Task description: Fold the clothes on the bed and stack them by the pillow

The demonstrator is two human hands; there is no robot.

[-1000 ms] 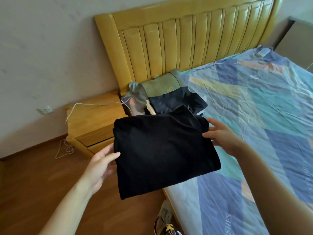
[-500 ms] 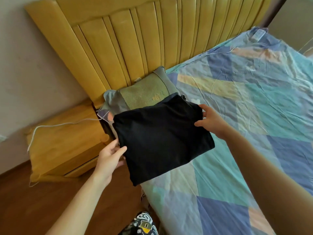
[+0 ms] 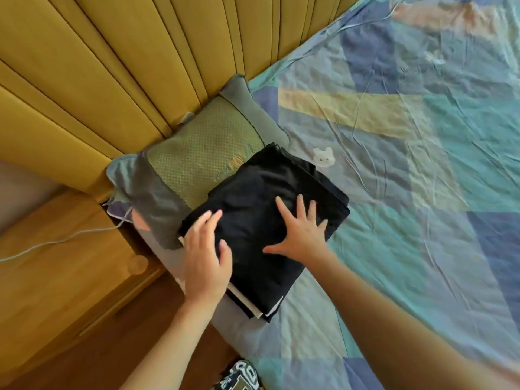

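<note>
Fingers (image 3: 298,209): all straight; those of the right hand (image 3: 299,235) spread wide and pressed flat on the top black garment (image 3: 261,220), those of the left hand (image 3: 205,257) held closer together, lying over the garment's near-left edge, thumb out to the right. Neither hand curls round anything.

Hands: two, bare, both palm-down, forearms entering from the near edge.

Folded clothes: one stack (image 3: 263,294) at the left near corner of the bed, touching the pillow and partly overlapping its near-right corner. Top piece black, matt, soft, folded to a rough rectangle with faint creases. Beneath it, at the near edge, layered dark and white fabric edges show; perhaps three or four pieces, though the count cannot be fixed from the edges alone.

Pillow (image 3: 202,156): one, oblong, green waffle-textured centre panel with smooth grey-blue ends, lying against the headboard.

Headboard (image 3: 126,57): one, yellow, padded, in vertical ribbed channels.

Bedsheet (image 3: 408,164): one, thin wrinkled cloth, patchwork of teal, blue, pale yellow and peach shapes.

Small white bear-shaped item (image 3: 323,157): one, on the sheet just right of the stack's far corner.

Bedside cabinet (image 3: 56,263): one, light wood, left of the bed; one white cable (image 3: 56,242) trails across its top.
</note>
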